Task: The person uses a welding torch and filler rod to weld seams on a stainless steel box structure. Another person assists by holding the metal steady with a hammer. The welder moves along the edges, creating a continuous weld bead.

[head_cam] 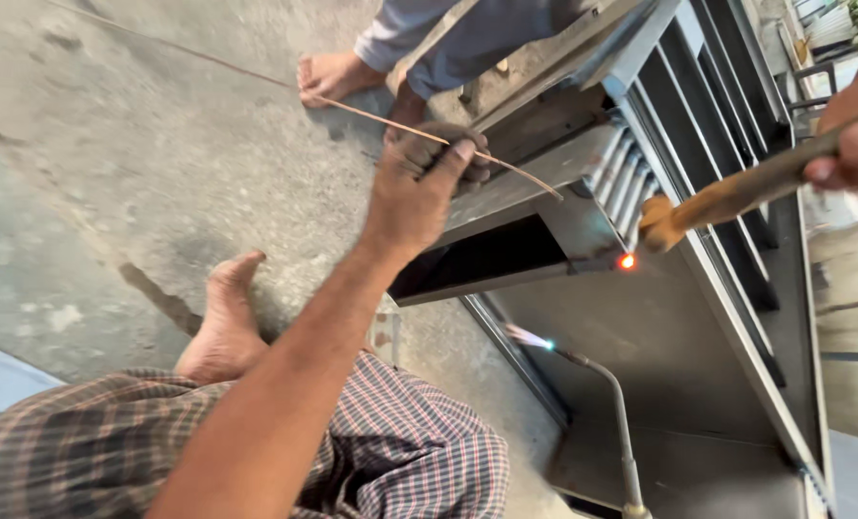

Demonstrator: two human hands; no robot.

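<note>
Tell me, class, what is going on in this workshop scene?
A person crouches barefoot on a concrete floor beside a grey metal frame. Their left hand pinches a thin rod over the frame, while their right hand holds a rusty hammer with its head next to a glowing orange spot on the metal. A lit torch lies below, its flame burning. Another person's bare foot is nearby.

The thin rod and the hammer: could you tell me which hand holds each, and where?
Left hand grips the thin rod mid-length; right hand holds the hammer by its handle end.
</note>
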